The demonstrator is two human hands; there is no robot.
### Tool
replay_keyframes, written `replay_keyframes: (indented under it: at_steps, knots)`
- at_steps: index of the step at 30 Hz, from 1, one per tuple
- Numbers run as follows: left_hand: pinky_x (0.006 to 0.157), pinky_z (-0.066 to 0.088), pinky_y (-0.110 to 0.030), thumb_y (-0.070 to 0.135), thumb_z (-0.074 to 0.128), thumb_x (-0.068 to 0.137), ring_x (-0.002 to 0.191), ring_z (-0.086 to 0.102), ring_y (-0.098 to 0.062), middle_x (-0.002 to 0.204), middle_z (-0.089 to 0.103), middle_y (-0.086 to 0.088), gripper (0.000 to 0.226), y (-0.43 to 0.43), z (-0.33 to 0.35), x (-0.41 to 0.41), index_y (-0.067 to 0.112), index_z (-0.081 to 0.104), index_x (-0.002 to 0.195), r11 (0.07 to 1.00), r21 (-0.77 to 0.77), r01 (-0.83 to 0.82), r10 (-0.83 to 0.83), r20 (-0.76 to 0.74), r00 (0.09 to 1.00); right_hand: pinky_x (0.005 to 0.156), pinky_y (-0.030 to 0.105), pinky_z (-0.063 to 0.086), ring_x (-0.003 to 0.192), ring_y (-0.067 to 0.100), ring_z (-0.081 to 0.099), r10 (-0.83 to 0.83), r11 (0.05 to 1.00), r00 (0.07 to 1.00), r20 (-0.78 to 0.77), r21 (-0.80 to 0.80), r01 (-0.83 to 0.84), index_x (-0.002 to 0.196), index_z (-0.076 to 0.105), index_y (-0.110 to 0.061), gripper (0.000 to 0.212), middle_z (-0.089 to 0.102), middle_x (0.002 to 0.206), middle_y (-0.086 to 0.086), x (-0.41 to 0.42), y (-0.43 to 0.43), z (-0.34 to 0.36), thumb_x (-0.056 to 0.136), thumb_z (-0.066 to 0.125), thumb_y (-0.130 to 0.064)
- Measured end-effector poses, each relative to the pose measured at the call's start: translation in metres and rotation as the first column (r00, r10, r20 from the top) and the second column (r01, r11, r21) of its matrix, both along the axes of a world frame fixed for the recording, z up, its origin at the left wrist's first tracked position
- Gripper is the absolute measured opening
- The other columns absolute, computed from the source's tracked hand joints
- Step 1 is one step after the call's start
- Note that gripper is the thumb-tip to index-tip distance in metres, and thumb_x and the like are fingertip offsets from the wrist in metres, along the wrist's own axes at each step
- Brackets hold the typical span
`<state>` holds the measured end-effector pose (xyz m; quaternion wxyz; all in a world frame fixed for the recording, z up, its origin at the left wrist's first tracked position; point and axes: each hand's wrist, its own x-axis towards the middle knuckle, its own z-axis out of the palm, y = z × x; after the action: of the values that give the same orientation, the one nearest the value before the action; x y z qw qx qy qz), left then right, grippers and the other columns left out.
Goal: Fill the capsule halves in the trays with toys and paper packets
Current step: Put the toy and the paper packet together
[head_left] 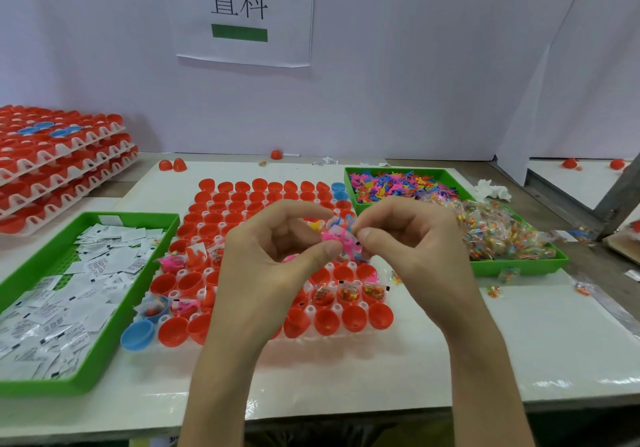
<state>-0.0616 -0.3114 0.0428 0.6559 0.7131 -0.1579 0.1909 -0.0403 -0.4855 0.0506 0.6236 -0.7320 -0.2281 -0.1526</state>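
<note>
Above the middle tray (194, 204) of red capsule halves (353, 318), left hand (273, 259) and right hand (412, 238) pinch a clump of small toys (341, 238) between thumbs and fingertips.

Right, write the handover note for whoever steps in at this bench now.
Left hand and right hand both pinch a clump of small toys above the capsule tray.
Paper packets lie in the left green tray; loose toys and sweet bags lie in the right green tray.
Done: a few front capsule halves hold items.
Left: most halves are empty.
</note>
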Motion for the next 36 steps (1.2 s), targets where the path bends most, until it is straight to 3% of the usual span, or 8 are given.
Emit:
replay_keyframes:
  at_steps: [7,11,13,21,24,28,33,36]
  knots:
    - [0.071,0.061,-0.027,0.031,0.081,0.068,0.072,0.072,-0.019,0.073,0.073,-0.001,0.024,0.006,-0.003,0.002,0.027,0.08,0.092,0.998,0.067,-0.013,0.02,-0.103,0.994,0.068,0.027,0.058,0.072,0.016,0.069,0.034,0.988,0.998,-0.044,-0.15,-0.04,0.087,0.077,-0.01,0.02,0.073,0.078,0.002,0.002,-0.004,-0.003,0.089,0.064,0.005]
    - [0.07,0.059,-0.023,0.031,0.081,0.069,0.072,0.071,-0.018,0.073,0.073,-0.003,0.023,0.009,-0.004,0.003,0.027,0.08,0.092,0.998,0.052,-0.019,0.026,-0.143,0.989,0.073,0.031,0.06,0.078,0.02,0.071,0.106,0.987,0.99,-0.088,-0.108,-0.116,0.092,0.076,-0.011,0.006,0.074,0.083,0.003,0.002,-0.002,-0.005,0.087,0.074,-0.013]
    - [0.07,0.058,-0.02,0.032,0.08,0.069,0.073,0.072,-0.015,0.073,0.074,-0.002,0.022,0.009,-0.005,0.003,0.029,0.081,0.09,1.0,0.02,-0.006,0.01,-0.165,0.986,0.073,0.032,0.06,0.079,0.021,0.072,0.11,0.988,0.991,-0.081,-0.103,-0.118,0.092,0.075,-0.01,0.015,0.074,0.083,0.004,0.002,0.0,-0.006,0.081,0.078,-0.019]
    - [0.066,0.054,-0.014,0.037,0.08,0.061,0.072,0.073,-0.011,0.076,0.076,-0.002,0.022,0.012,-0.006,0.002,0.022,0.079,0.078,0.995,-0.058,0.085,-0.098,-0.271,0.958,0.078,0.041,0.059,0.083,0.023,0.07,0.132,0.976,0.99,-0.047,-0.167,-0.138,0.096,0.076,-0.013,0.011,0.074,0.088,0.001,0.005,-0.003,-0.011,0.085,0.077,-0.01]
    - [0.067,0.054,-0.015,0.042,0.081,0.058,0.073,0.07,-0.009,0.076,0.074,0.0,0.024,0.01,-0.006,0.002,0.024,0.077,0.074,0.996,-0.059,0.06,-0.073,-0.256,0.964,0.079,0.038,0.058,0.089,0.022,0.069,0.117,0.984,0.993,-0.008,-0.138,-0.117,0.096,0.076,-0.012,0.013,0.072,0.092,0.0,0.005,-0.001,-0.011,0.084,0.076,-0.012]
    - [0.07,0.055,-0.015,0.042,0.081,0.058,0.078,0.072,-0.01,0.08,0.076,-0.001,0.022,0.006,-0.004,0.001,0.026,0.076,0.073,0.987,-0.157,0.044,-0.078,-0.219,0.973,0.075,0.024,0.058,0.087,0.015,0.073,0.132,0.991,0.991,-0.007,0.028,-0.132,0.097,0.077,-0.015,0.015,0.077,0.09,0.0,0.004,0.008,-0.01,0.083,0.076,-0.01]
    - [0.071,0.054,-0.014,0.027,0.077,0.079,0.08,0.071,-0.009,0.085,0.075,0.006,0.014,0.009,-0.007,0.0,0.03,0.075,0.093,0.966,-0.195,-0.171,0.132,-0.198,0.971,0.078,0.02,0.057,0.086,0.011,0.075,-0.075,0.996,0.997,0.029,0.043,0.074,0.098,0.078,-0.016,0.016,0.078,0.088,-0.003,0.034,0.009,0.004,0.084,0.078,-0.009]
    - [0.069,0.055,-0.015,0.014,0.069,0.091,0.073,0.068,-0.007,0.08,0.073,0.008,0.014,0.021,-0.008,0.001,0.027,0.074,0.091,0.895,-0.307,-0.323,0.279,-0.178,0.944,0.075,0.015,0.056,0.078,0.005,0.072,-0.21,0.956,0.976,0.065,-0.198,0.219,0.101,0.076,-0.022,0.021,0.076,0.086,-0.006,0.077,0.005,0.02,0.083,0.08,-0.013]
